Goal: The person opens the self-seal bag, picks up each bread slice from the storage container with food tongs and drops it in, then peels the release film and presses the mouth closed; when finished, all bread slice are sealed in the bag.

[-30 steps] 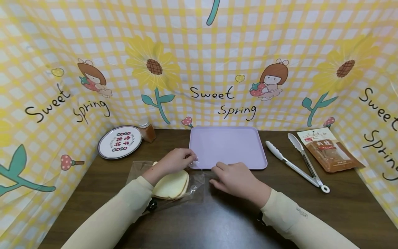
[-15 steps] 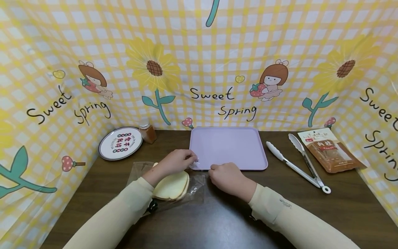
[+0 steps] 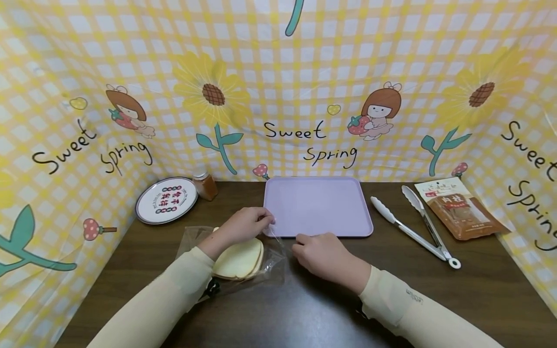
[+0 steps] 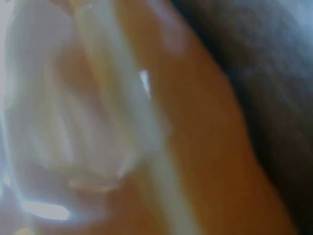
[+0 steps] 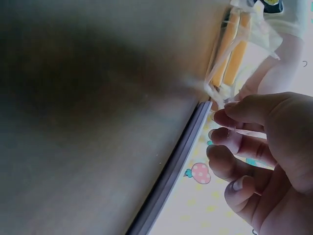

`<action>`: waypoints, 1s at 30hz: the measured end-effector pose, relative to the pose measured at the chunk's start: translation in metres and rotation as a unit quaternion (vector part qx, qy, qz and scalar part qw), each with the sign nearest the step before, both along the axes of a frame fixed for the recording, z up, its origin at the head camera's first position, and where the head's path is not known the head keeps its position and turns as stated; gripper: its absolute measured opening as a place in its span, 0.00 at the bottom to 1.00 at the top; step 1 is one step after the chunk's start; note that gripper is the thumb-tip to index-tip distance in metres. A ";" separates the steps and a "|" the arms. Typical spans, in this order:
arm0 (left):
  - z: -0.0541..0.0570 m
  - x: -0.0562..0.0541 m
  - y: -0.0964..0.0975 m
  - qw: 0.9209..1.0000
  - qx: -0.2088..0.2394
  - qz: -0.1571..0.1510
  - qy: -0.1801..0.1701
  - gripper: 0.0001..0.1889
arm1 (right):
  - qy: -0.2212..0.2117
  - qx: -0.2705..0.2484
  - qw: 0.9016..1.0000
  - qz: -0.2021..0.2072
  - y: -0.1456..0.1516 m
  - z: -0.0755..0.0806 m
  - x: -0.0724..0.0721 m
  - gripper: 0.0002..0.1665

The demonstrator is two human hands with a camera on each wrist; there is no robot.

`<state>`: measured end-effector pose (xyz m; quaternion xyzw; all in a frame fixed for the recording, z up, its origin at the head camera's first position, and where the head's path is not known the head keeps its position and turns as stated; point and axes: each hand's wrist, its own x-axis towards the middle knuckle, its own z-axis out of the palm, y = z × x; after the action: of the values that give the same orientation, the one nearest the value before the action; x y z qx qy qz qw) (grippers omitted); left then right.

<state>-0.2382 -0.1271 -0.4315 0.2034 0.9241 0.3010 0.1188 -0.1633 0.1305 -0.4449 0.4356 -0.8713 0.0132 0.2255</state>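
Note:
Slices of bread [image 3: 239, 261] lie stacked inside a clear plastic bag [image 3: 276, 270] on the dark table, left of centre. Reaching over the bread, my left hand [image 3: 243, 224] pinches the bag's film near the tray's near left corner. My right hand [image 3: 324, 256] is just right of the bag; in the right wrist view its thumb and forefinger pinch the bag's edge, while the other fingers curl loosely. That view also shows the brown edges of the bread slices [image 5: 237, 54] through the film. The left wrist view is too blurred to show the fingers clearly.
A lilac tray [image 3: 317, 208] lies behind the hands. Back left are a printed white plate [image 3: 167, 200] and a jar of brown powder [image 3: 205, 187]. To the right lie metal tongs [image 3: 417, 234] and a brown pouch [image 3: 463, 215]. A patterned cloth [image 3: 287, 87] encloses the table.
My right hand closed its fingers at the bag's edge, moving left, then shifted slightly back right. Film now stands raised near the left hand. The left hand and the bread have hardly moved.

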 end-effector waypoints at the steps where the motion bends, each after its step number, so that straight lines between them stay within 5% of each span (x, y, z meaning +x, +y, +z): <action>1: 0.000 -0.001 -0.001 1.000 0.000 0.001 0.001 0.15 | 0.002 -0.001 1.000 0.004 0.000 0.001 0.002 0.13; 30: -0.001 -0.003 -0.011 1.000 0.010 0.012 -0.001 0.16 | 0.089 -0.049 0.991 0.082 0.015 0.032 0.049 0.19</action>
<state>-0.2412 -0.1385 -0.4327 0.1934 0.9233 0.3117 0.1143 -0.1141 0.1460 -0.4126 0.4937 -0.8072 0.0354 0.3217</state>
